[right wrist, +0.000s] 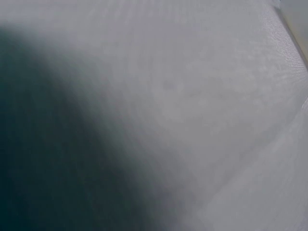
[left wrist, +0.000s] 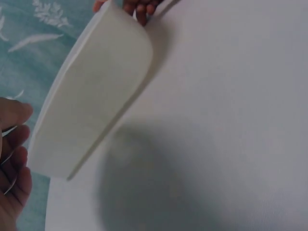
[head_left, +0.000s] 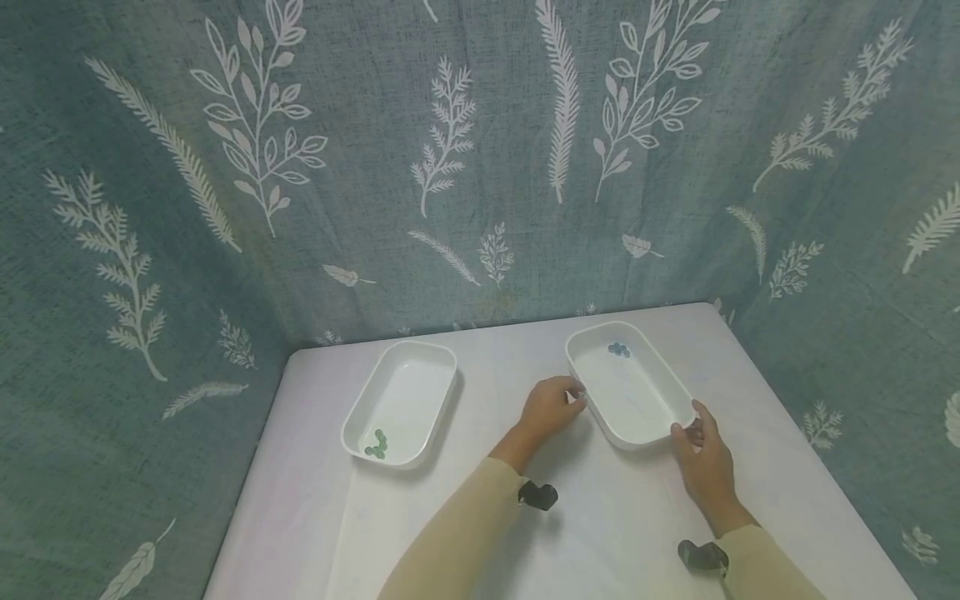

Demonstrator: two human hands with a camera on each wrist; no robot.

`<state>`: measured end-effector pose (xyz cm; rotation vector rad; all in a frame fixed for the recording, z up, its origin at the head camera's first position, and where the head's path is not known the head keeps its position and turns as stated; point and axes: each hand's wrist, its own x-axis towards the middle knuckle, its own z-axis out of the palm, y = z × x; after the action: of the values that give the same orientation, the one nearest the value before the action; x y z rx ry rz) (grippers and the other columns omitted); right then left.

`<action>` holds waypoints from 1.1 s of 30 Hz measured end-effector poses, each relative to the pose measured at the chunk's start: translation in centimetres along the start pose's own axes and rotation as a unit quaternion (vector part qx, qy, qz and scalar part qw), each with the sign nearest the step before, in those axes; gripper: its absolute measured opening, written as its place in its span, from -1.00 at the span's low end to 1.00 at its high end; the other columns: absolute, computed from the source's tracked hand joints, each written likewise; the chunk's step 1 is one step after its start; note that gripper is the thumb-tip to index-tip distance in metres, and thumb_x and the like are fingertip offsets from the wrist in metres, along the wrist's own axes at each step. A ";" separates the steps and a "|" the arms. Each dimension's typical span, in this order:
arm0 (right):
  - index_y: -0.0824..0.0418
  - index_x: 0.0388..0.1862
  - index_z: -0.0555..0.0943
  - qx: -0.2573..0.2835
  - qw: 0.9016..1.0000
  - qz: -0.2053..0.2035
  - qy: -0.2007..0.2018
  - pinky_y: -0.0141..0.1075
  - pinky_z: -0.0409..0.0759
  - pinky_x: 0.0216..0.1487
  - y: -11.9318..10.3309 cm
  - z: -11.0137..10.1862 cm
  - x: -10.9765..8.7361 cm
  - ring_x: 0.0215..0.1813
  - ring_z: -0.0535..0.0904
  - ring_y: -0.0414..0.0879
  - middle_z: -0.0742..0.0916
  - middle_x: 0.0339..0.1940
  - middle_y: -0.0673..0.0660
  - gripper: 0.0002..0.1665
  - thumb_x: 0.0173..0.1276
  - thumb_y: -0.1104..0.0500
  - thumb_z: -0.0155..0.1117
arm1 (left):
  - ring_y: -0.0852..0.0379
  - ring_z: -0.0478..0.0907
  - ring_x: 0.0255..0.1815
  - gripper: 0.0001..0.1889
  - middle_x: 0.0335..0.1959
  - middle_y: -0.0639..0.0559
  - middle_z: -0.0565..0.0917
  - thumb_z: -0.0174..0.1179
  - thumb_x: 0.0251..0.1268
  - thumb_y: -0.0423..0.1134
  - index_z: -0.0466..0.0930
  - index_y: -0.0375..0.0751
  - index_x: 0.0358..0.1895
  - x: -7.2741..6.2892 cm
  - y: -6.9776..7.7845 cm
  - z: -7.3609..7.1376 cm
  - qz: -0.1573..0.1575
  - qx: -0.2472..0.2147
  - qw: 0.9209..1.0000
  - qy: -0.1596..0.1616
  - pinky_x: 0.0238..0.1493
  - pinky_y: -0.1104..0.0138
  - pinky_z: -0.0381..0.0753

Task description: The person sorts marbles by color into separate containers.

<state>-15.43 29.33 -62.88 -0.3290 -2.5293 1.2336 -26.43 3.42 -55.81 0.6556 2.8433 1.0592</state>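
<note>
A white rectangular dish (head_left: 628,396) with rounded corners sits on the right half of the table, with a small bluish cluster printed or lying at its far end. My right hand (head_left: 705,467) grips its near right corner, thumb and fingers at the rim. By the dish's left side is my left hand (head_left: 551,407), its fingertips right at the wall. In the left wrist view the loosely bent fingers (left wrist: 19,149) show beside one end of the dish (left wrist: 91,91), with nothing between them and the thumb. The right wrist view holds mostly blurred table surface.
A second white dish (head_left: 408,400) stands to the left, with a small green cluster (head_left: 377,445) at its near end. The white-covered table (head_left: 300,500) is bounded by a teal leaf-patterned curtain (head_left: 360,167) behind and at both sides.
</note>
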 end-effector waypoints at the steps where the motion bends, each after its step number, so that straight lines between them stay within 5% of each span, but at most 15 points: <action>1: 0.06 0.59 -0.02 0.000 1.000 -0.001 0.001 0.27 0.48 0.01 0.0 0.0 0.0 0.16 0.47 0.34 0.49 0.24 0.42 -0.20 0.52 -0.16 -0.04 | 0.33 0.49 -0.32 -0.80 -0.29 0.28 0.63 0.26 0.29 -0.07 0.68 0.01 -0.08 0.0 0.1 0.0 0.001 0.001 1.000 0.000 -0.28 0.44 0.56; 33: 0.04 0.60 -0.03 0.000 1.000 0.004 0.000 0.28 0.45 0.04 -0.1 0.0 -0.1 0.16 0.47 0.31 0.49 0.25 0.40 -0.20 0.53 -0.15 -0.05 | 0.31 0.49 -0.30 -0.80 -0.28 0.26 0.64 0.26 0.28 -0.10 0.69 0.02 -0.08 0.2 1.5 1.5 0.005 -0.026 1.000 -0.006 -0.21 0.42 0.57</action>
<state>-15.32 29.25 -62.79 -0.3396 -2.5310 1.2367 -25.76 5.39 -55.99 0.6700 2.7942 1.1223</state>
